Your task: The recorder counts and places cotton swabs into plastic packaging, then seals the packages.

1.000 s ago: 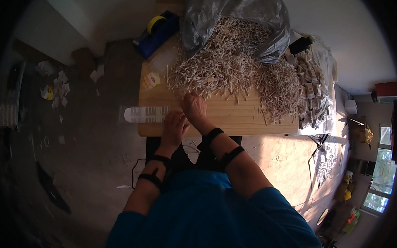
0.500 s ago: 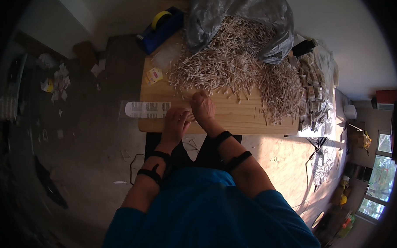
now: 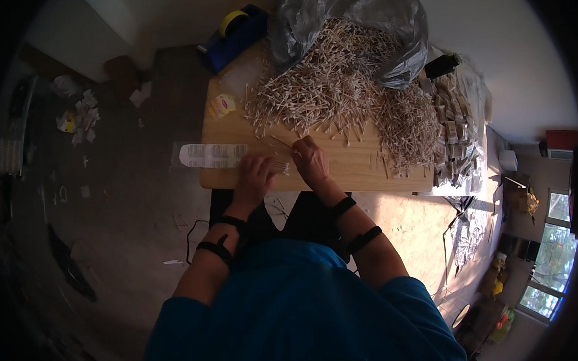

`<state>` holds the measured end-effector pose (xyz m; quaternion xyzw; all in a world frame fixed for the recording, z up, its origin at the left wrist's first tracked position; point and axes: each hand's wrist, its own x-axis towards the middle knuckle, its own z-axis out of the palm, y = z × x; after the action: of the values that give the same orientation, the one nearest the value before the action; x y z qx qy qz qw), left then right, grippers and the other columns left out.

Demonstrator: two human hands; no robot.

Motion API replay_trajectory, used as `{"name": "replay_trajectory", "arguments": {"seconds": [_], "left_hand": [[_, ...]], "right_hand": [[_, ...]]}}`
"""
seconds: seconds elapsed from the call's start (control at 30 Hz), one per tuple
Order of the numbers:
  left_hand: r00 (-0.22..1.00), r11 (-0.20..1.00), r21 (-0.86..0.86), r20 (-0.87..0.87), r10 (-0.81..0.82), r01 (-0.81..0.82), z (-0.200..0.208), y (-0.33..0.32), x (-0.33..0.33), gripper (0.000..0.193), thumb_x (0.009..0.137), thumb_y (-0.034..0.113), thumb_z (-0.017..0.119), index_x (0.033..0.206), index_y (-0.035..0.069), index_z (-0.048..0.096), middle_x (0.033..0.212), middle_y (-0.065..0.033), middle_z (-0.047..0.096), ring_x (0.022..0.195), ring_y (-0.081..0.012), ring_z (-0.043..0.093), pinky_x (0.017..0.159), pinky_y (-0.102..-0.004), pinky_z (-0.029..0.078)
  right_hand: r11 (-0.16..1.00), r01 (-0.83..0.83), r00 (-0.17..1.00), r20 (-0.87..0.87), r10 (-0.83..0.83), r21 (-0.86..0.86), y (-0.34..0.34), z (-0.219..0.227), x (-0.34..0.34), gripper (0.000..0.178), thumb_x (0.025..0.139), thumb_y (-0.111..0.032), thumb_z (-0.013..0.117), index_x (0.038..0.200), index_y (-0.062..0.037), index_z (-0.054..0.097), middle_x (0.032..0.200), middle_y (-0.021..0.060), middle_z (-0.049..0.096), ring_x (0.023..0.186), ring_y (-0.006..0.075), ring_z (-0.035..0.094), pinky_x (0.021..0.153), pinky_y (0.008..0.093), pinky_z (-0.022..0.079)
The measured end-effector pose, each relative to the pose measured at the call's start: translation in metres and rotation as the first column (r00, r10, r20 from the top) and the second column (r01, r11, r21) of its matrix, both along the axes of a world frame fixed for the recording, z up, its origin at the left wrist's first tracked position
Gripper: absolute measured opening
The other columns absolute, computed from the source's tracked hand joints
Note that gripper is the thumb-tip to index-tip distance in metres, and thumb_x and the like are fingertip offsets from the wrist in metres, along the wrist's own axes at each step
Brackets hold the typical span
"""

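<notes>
My left hand (image 3: pixel 256 177) lies curled at the table's front edge, closed round a small bundle of cotton swabs (image 3: pixel 281 168) whose tips stick out to its right. Close beside it, my right hand (image 3: pixel 311 162) pinches a single cotton swab (image 3: pixel 280 141) that points away to the left. A flat clear bag with white print (image 3: pixel 213 155) reaches from under my left hand out past the table's left edge. Beyond both hands spreads a big heap of loose cotton swabs (image 3: pixel 317 95), spilling from a grey plastic bag (image 3: pixel 405 32).
On the wooden table (image 3: pixel 346 173), a blue tape dispenser (image 3: pixel 233 45) with yellow tape stands at the far left. A small yellow-and-white packet (image 3: pixel 222 105) lies nearer. Filled packs (image 3: pixel 455 126) are stacked at the right, below a black object (image 3: pixel 441 66). Paper scraps (image 3: pixel 86 116) litter the floor.
My right hand has moved slightly right and toward me, away from the left hand, and a swab now shows at its fingertips. The bundle's tips beside my left hand are more exposed.
</notes>
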<state>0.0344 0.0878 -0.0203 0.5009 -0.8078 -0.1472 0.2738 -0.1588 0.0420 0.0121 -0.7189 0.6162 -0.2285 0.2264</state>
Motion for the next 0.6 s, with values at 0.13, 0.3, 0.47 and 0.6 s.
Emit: {"name": "replay_trajectory", "arguments": {"seconds": [0.13, 0.3, 0.47, 0.6], "left_hand": [[1.000, 1.000, 0.011, -0.011, -0.003, 0.003, 0.001, -0.001, -0.001, 0.048, 0.082, 0.018, 0.068, 0.128, 0.008, 0.054, 0.127, -0.0128, 0.049, 0.122, -0.0362, 0.044, 0.109, -0.0519, 0.034], [0.999, 1.000, -0.003, -0.028, -0.028, 0.028, 0.006, -0.003, -0.002, 0.046, 0.084, 0.019, 0.067, 0.126, 0.007, 0.055, 0.126, -0.0124, 0.049, 0.121, -0.0360, 0.045, 0.109, -0.0513, 0.033], [0.999, 1.000, -0.005, -0.040, -0.018, 0.018, 0.003, -0.001, 0.000, 0.046, 0.084, 0.018, 0.067, 0.126, 0.007, 0.055, 0.125, -0.0123, 0.050, 0.121, -0.0359, 0.045, 0.109, -0.0511, 0.034], [1.000, 1.000, -0.010, 0.003, -0.001, 0.001, 0.005, -0.001, -0.001, 0.048, 0.077, 0.013, 0.072, 0.122, 0.007, 0.055, 0.124, -0.0108, 0.051, 0.120, -0.0343, 0.046, 0.109, -0.0502, 0.035]], "right_hand": [[0.990, 0.030, 0.981, 0.195, -0.003, -0.137, -0.002, -0.010, -0.001, 0.009, 0.084, -0.013, 0.064, 0.088, -0.0062, 0.062, 0.093, 0.0156, 0.060, 0.081, 0.0398, 0.064, 0.072, 0.0474, 0.052], [0.997, 0.005, 0.979, 0.202, 0.011, -0.080, -0.008, -0.025, -0.001, 0.009, 0.082, -0.010, 0.065, 0.090, -0.0059, 0.065, 0.089, 0.0144, 0.061, 0.082, 0.0393, 0.064, 0.070, 0.0465, 0.052], [0.982, 0.055, 0.957, 0.291, 0.000, -0.178, -0.008, -0.015, 0.002, 0.007, 0.083, -0.012, 0.065, 0.087, -0.0073, 0.065, 0.087, 0.0147, 0.062, 0.077, 0.0387, 0.064, 0.066, 0.0465, 0.052], [0.987, 0.156, 0.952, 0.272, -0.142, -0.031, -0.001, 0.000, 0.011, 0.006, 0.083, -0.012, 0.065, 0.086, -0.0070, 0.065, 0.088, 0.0145, 0.062, 0.078, 0.0384, 0.064, 0.066, 0.0466, 0.052]]}}
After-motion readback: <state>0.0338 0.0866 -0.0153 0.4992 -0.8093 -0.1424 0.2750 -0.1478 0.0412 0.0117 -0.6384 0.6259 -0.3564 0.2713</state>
